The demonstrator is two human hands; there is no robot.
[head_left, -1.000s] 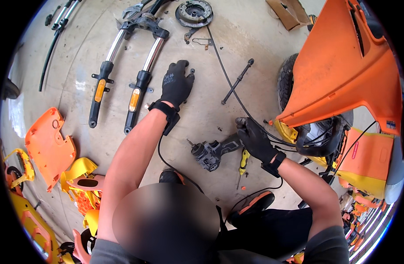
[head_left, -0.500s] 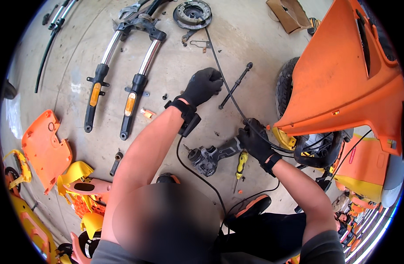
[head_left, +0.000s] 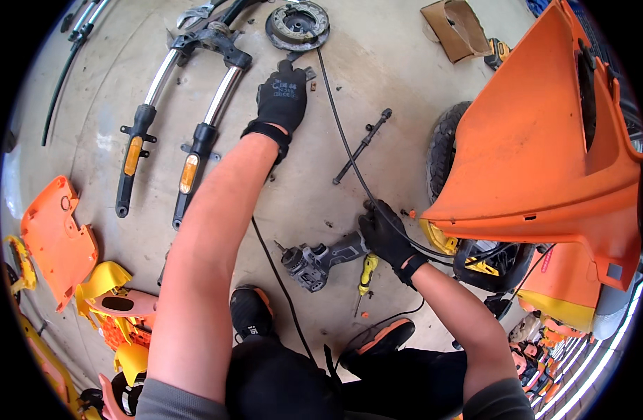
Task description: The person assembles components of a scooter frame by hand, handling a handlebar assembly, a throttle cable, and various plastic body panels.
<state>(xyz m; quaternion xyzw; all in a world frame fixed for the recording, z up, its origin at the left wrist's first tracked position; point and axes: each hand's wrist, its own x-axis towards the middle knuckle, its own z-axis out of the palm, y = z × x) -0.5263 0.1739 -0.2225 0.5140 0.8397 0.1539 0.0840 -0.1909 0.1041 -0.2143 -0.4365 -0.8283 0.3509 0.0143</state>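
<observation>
My left hand [head_left: 281, 98], in a black glove, reaches forward over the floor with its fingers stretched out, so it looks open. Its fingertips are just short of a round brake plate with shoes [head_left: 298, 26] and beside a small flat metal piece [head_left: 310, 73]; their undersides are hidden. My gloved right hand [head_left: 386, 234] is closed around the handle end of a grey cordless drill [head_left: 314, 264], which lies on its side. A yellow-handled screwdriver [head_left: 367, 273] lies close below that hand. A black cable [head_left: 337, 129] runs from the brake plate down past the right hand.
A front fork [head_left: 209, 133] lies at left, a long axle bolt [head_left: 363, 145] in the middle. A large orange body panel [head_left: 524, 154] and a tyre [head_left: 446, 150] stand at right. Orange panels [head_left: 62, 238] and yellow parts lie at lower left. My shoes [head_left: 251, 311] are below.
My left hand has moved forward and left, from near the axle bolt to the brake plate, its fingers straighter. The right hand stays at the drill. The view has shifted a little.
</observation>
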